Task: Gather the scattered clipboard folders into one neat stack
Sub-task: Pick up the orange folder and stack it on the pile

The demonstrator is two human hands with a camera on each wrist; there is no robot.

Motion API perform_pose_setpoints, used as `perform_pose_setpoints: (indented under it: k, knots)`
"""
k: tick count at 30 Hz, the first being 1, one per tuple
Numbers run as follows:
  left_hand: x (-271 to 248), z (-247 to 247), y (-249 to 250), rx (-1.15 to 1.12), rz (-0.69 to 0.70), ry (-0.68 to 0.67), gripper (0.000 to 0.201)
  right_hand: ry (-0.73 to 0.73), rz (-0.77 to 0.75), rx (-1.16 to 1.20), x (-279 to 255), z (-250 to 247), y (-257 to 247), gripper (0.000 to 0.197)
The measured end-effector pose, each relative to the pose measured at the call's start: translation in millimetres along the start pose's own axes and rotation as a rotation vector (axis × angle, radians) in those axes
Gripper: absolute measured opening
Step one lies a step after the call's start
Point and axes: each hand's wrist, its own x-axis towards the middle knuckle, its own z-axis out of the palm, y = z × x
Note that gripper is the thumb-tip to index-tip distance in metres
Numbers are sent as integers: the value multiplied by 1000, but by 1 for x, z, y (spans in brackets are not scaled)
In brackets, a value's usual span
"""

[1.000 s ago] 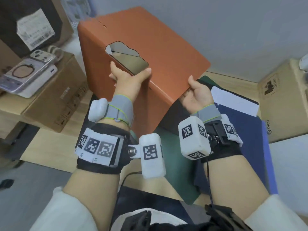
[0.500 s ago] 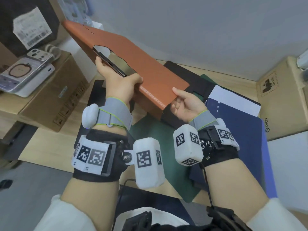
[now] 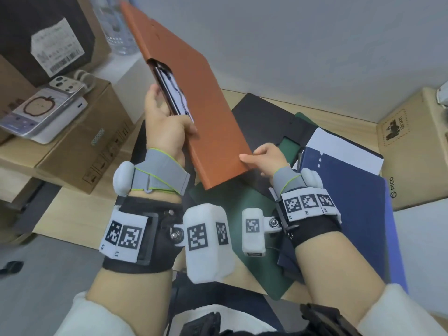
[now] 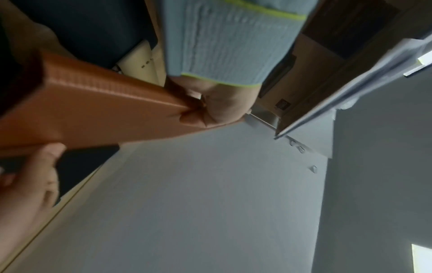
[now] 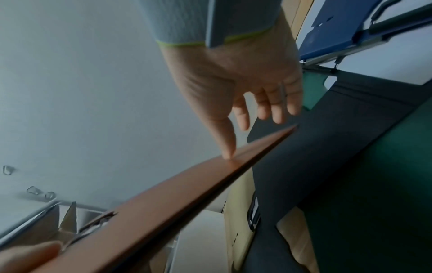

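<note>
Orange folder (image 3: 194,98) held in air above surface (image 3: 72,214), tilted steeply, far end high toward wall. Left hand (image 3: 167,124) grasping folder at clip cutout, thumb on cover. Right hand (image 3: 264,158) at near right corner, thumb tip on cover, fingers relaxed beneath; grip not clear. Below on surface: black folder (image 3: 266,117), green folder (image 3: 254,238), blue folder (image 3: 351,202) overlapping, unstacked. Cardboard box (image 3: 80,151) at left.
</note>
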Motion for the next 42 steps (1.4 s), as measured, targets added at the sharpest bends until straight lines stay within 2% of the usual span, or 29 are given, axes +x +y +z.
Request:
perform_pose_setpoints:
  k: [3, 7, 11, 16, 19, 23, 28, 32, 35, 37, 39, 40, 42]
  knots:
    - [1, -2, -17, -33, -142, -139, 95, 108, 0, 29, 4, -10, 4, 61]
    - [-10, 15, -51, -15, -324, -308, 97, 255, 84, 125, 13, -40, 26, 80]
    - [-28, 49, -97, 18, -475, -459, 99, 399, 216, 107, 7, -77, 63, 82]
    - [-54, 81, -154, 65, -666, -578, 96, 321, 282, 71, -4, -96, 102, 74]
    - [-70, 92, -184, 129, -707, -608, 92, 281, 338, 88, -11, -101, 128, 73]
    - [-82, 101, -201, 331, -680, -643, 64, 307, 383, 70, -17, -111, 151, 70]
    - [-83, 114, -207, 540, -635, -771, 57, 357, 399, 69, -16, -121, 167, 72]
    - [-85, 123, -204, 645, -613, -815, 45, 404, 401, 72, -13, -124, 172, 75]
    - [-84, 128, -202, 692, -649, -860, 47, 424, 430, 83, -11, -123, 169, 78]
    - [-78, 126, -200, 704, -699, -861, 50, 413, 446, 66, -8, -120, 162, 80]
    - [-68, 120, -197, 679, -734, -789, 50, 395, 412, 64, -3, -115, 151, 79]
    - [-61, 114, -196, 638, -726, -713, 50, 380, 378, 67, 0, -111, 144, 77]
    - [-44, 99, -193, 512, -661, -480, 51, 338, 295, 72, 8, -101, 129, 74]
